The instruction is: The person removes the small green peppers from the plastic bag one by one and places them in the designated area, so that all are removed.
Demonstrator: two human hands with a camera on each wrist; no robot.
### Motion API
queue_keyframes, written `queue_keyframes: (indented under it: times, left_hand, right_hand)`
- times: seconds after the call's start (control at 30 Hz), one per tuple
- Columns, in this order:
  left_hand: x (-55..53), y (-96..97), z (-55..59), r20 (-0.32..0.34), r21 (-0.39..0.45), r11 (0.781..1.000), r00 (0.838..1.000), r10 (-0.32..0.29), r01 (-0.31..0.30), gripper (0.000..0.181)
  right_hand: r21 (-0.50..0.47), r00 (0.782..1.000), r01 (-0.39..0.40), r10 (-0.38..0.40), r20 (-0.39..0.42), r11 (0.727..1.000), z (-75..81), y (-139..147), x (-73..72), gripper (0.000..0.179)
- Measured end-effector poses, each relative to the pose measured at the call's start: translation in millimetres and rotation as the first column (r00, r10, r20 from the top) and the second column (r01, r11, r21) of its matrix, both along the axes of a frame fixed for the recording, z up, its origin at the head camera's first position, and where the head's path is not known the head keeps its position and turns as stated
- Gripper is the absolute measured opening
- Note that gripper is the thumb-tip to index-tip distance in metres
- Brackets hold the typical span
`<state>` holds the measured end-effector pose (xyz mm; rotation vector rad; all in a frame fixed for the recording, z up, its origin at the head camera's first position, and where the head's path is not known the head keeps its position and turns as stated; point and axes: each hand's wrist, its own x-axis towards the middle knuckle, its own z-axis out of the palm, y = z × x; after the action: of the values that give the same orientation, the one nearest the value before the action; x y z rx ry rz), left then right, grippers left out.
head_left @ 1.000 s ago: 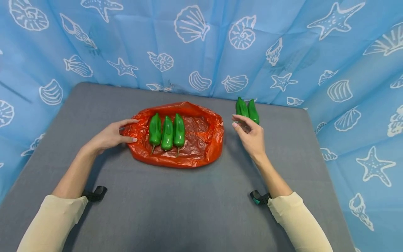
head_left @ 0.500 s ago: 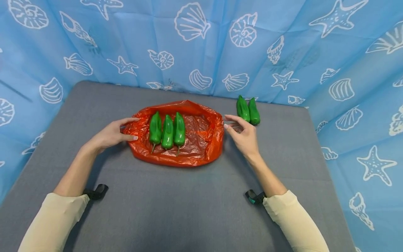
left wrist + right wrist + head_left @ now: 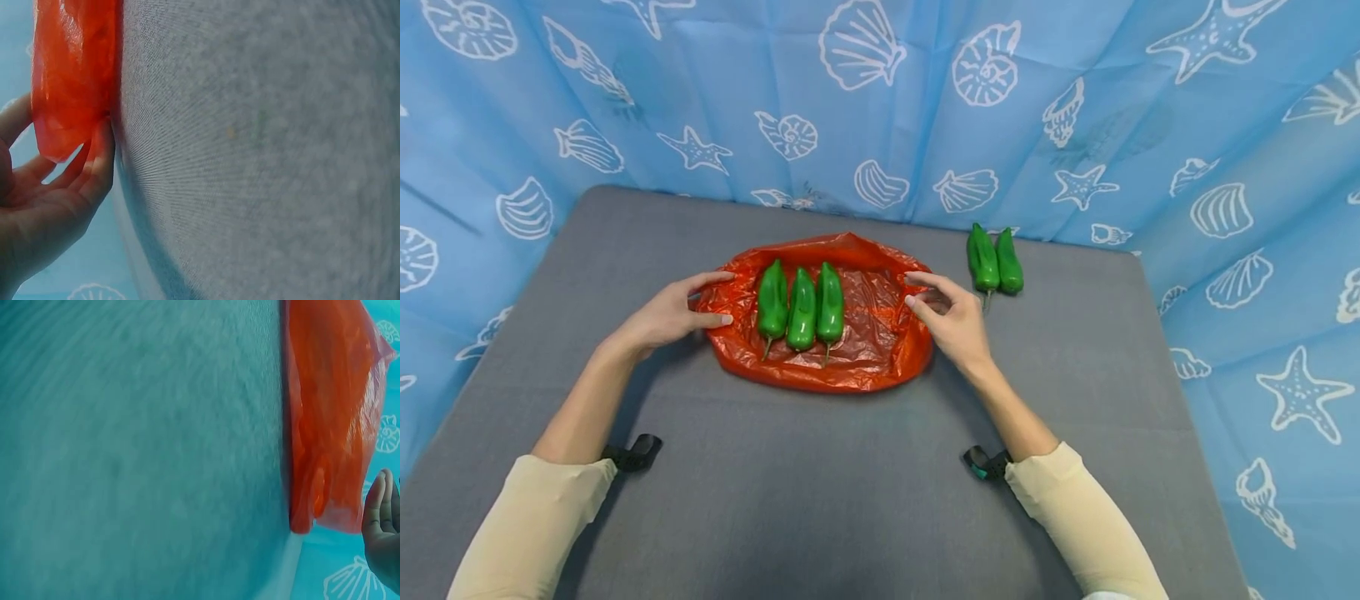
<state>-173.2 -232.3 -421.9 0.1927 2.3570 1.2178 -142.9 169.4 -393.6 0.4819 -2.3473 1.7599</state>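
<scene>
A red plastic bag (image 3: 865,379) lies on the table with its mouth spread wide and its rim rolled out. Inside its left half, three green peppers (image 3: 801,308) lie side by side, stems toward me. My left hand (image 3: 662,318) holds the bag's left side, thumb and index finger over the rim; in the left wrist view its other fingers touch the bag (image 3: 75,69) from outside. At the right rim is my right hand (image 3: 953,321), thumb and index finger extended over the edge. The right wrist view has that hand (image 3: 382,544) beside the bag, fingers fairly straight.
Two more green peppers (image 3: 985,262) lie at the table's back right, beyond my right hand. The grey table (image 3: 820,492) extends toward me. A blue curtain with white shells (image 3: 880,108) hangs along the back and sides.
My right hand has moved left from near the two loose peppers to the bag's right rim. My left hand keeps its place, and the peppers lie as before.
</scene>
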Motion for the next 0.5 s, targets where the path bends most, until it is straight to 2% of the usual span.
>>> queue_keyframes:
  times: [0.23, 0.5]
  left_hand:
    - [0.0, -0.6, -0.3, 0.018, 0.011, 0.999, 0.999, 0.041, -0.041, 0.078]
    - [0.9, 1.3, -0.1, 0.02, 0.0, 1.0, 1.0, 0.015, -0.015, 0.08]
  right_hand:
    - [0.016, 0.998, -0.041, 0.04, 0.043, 0.999, 0.9, -16, -3.3, 0.033]
    - [0.032, 0.99, -0.084, 0.079, 0.116, 0.996, -26.7, -26, -19.3, 0.039]
